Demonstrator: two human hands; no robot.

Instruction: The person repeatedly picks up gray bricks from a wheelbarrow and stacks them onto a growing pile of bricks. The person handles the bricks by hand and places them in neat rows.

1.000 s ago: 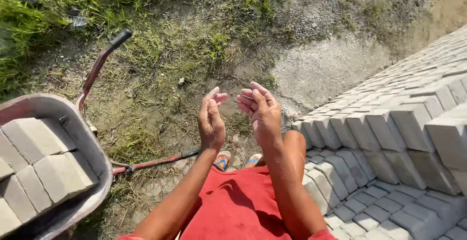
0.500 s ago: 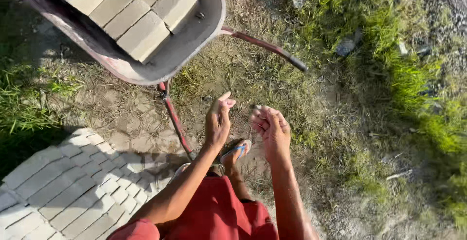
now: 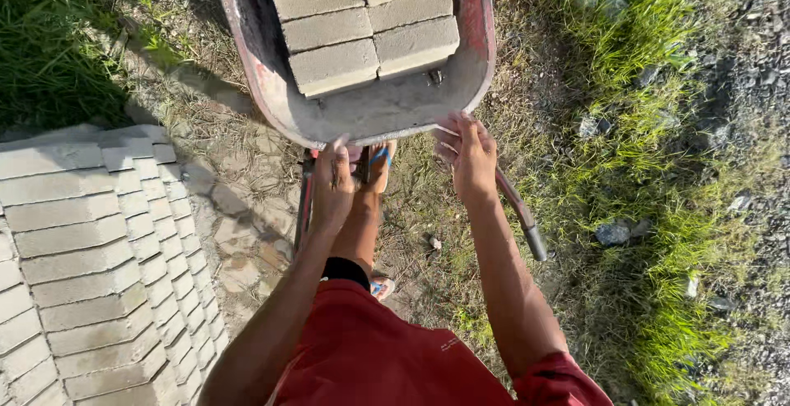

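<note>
A red, worn wheelbarrow point(image 3: 280, 97) stands in front of me, its tray loaded with several grey paving blocks point(image 3: 333, 67). My left hand point(image 3: 332, 185) is stretched out just below the tray's near rim, fingers apart, holding nothing. My right hand point(image 3: 469, 155) is at the rim's right side, fingers spread and empty, above the right handle point(image 3: 520, 217). Whether either hand touches the rim is unclear. One foot in a blue-strapped sandal point(image 3: 377, 163) shows between my arms.
Laid grey pavers point(image 3: 78, 241) cover the ground at the left. Bare soil lies beside them. Grass point(image 3: 650, 200) and loose stones point(image 3: 613, 232) fill the right side.
I have turned and stepped toward the wheelbarrow, so it now sits close in front. Both hands have moved from mid-air up to its near rim.
</note>
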